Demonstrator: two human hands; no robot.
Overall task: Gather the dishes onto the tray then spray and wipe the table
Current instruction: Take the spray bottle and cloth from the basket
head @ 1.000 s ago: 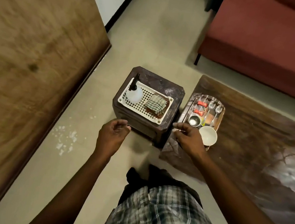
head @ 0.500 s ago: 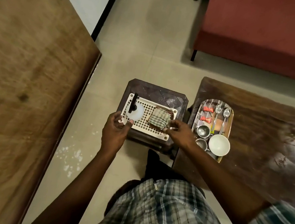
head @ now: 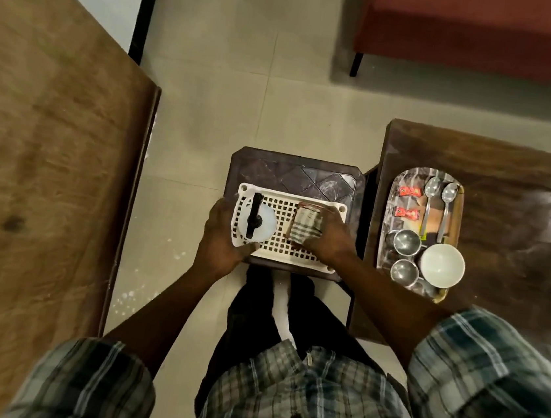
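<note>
Dishes [head: 442,265] are sitting on the tray [head: 393,196]; my left hand [head: 221,237] is gripping the basket [head: 284,244], my right hand [head: 331,237] the cloth [head: 303,227]; no wiping yet.

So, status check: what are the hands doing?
Left hand grips basket edge beside spray bottle. Right hand grasps folded cloth. Dishes sit on tray. Nothing blocking.

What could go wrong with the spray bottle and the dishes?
The spray bottle stands upright in the basket whose end the left hand grips; a jerk might tip it. The right hand grips the cloth, and its forearm passes close to the tray at the edge of the table, so it might knock the white bowl.
</note>
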